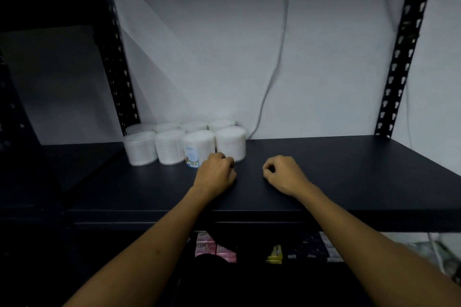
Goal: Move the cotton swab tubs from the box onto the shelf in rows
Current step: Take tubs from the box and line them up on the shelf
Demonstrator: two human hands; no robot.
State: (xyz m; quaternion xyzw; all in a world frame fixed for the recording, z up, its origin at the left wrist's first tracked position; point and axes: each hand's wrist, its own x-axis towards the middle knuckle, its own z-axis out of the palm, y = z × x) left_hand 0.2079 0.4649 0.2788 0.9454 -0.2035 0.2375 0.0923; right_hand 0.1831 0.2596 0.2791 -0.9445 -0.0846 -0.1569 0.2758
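A: Eight tubs point(185, 141) sitting in two rows of four, left of centre on the dark shelf point(349, 169), back row against the wall. Box nowhere in frame.

B: Left hand point(215, 173) loosely curled, knuckles right at the front row, maybe touching the labelled tub point(198, 148). Hard to tell. Nothing gripped, though. Right hand point(283, 173) also curled and holding nothing, hovering over bare shelf, apart from the tubs.

A: Probably time to fetch more. Best to start a third row in front, snug against the second, labels facing out. Worth nudging gently, since light tubs tip easily.
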